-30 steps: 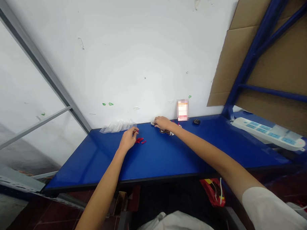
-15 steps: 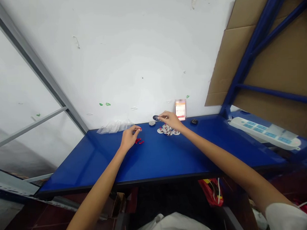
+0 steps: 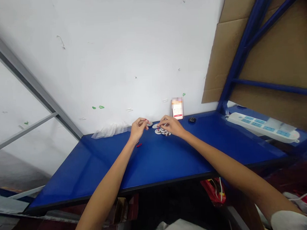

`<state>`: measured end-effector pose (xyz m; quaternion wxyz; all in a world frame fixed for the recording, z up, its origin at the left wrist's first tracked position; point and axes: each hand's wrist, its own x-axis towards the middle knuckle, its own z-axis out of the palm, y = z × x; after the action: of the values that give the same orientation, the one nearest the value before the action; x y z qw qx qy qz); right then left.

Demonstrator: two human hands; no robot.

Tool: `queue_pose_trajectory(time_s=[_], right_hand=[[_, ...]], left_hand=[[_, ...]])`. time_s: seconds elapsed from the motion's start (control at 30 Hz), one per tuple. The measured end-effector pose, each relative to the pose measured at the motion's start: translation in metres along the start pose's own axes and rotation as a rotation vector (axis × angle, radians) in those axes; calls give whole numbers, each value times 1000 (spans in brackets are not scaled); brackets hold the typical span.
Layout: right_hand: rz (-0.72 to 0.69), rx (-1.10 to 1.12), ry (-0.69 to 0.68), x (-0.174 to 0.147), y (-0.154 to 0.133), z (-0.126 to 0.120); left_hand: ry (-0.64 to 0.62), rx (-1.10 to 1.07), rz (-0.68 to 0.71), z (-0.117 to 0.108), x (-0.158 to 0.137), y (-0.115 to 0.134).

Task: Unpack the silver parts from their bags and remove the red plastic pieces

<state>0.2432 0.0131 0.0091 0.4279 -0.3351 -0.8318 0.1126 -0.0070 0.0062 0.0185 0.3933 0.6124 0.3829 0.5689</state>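
My left hand (image 3: 138, 129) is closed in a pinch, with a small red piece (image 3: 146, 120) at the fingertips. Just beyond those fingers a round, pale disc (image 3: 150, 124) lies near the wall. A thin round disc (image 3: 155, 126) is pinched at its edge by my right hand (image 3: 172, 125). Partly covered by that hand is a cluster of round, shiny discs with red bits (image 3: 165, 132). Below my left hand lies a loose red piece (image 3: 139, 145); others near it are hidden by the wrist.
Clear plastic bags (image 3: 111, 130) lie against the wall on the left. A lit phone (image 3: 177, 109) leans on the wall, with a small black object (image 3: 192, 120) to its right. A white power strip (image 3: 264, 126) is at the far right of the blue table (image 3: 165, 158).
My left hand has moved right and slightly up with the red piece, towards the discs. The disc in my right hand is lower and its pale side shows. The view has shifted a little.
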Motion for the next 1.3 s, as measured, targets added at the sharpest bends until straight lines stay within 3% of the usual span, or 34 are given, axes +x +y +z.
queue_pose_trajectory(time_s=[0.1, 0.23, 0.43, 0.67, 0.77, 0.9, 1.1, 1.3], right_hand=[[38, -153, -75, -3, -5, -1], [75, -196, -96, -6, -9, 2], [60, -121, -60, -9, -10, 7], [137, 8, 48, -11, -5, 16], [116, 46, 12, -11, -4, 18], [101, 93, -26, -10, -4, 20], [148, 176, 15, -11, -4, 21], [153, 217, 3, -11, -7, 22]], left_hand=[[-30, -47, -37, 4, -8, -2], [-112, -17, -34, 6, -10, -7], [-142, 205, 46, 6, -11, -15], [-120, 351, 104, 14, -14, -14], [-184, 476, 143, 14, -16, -14], [-175, 626, 218, 12, -17, -12], [-175, 700, 310, 9, -17, -7], [-175, 732, 284, 12, -18, -8]])
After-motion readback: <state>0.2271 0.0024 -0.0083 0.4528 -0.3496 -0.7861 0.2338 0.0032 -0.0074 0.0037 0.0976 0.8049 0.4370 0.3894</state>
